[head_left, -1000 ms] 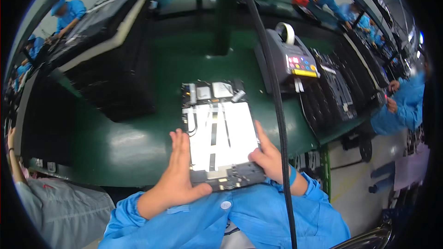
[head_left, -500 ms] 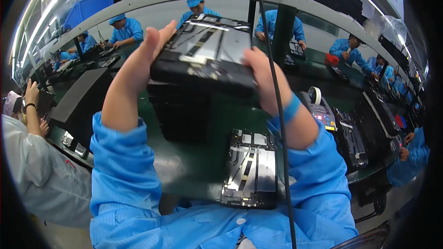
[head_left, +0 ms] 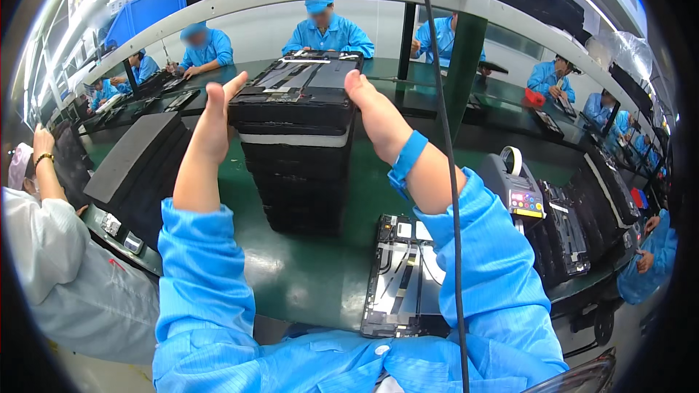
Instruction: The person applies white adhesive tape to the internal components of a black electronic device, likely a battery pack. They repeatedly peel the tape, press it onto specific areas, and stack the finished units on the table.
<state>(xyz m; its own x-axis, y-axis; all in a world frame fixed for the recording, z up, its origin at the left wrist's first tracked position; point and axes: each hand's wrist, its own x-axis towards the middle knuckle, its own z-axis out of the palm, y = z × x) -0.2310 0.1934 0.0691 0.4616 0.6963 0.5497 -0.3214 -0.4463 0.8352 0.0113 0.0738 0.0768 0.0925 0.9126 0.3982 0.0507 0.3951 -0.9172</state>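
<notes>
A black foam tray (head_left: pixel 291 114) tops a tall stack of black foam trays (head_left: pixel 302 189), a pale layer showing just beneath it. In it lies an opened tablet-like device (head_left: pixel 324 76), with silvery panels and dark strips exposed. My left hand (head_left: pixel 207 131) presses against the tray's left side, thumb up and fingers partly hidden behind it. Against the right side sits my right hand (head_left: pixel 375 113), thumb at the top edge and other fingers hidden. A second opened tablet-like device (head_left: pixel 397 287) lies near the bench's front edge, partly covered by my right sleeve.
Left stands a stack of dark foam slabs (head_left: pixel 135 153) beside a person in white. At right are a grey tape dispenser (head_left: pixel 513 185) and trays with another opened device (head_left: pixel 564 233). A black cable (head_left: pixel 450 175) hangs before my right arm. Co-workers sit across the green bench (head_left: pixel 291 269).
Both hands have lowered the tray with its device away from me onto the stack, where it now sits level. Earlier it was held tilted above the stack. My view has shifted slightly.
</notes>
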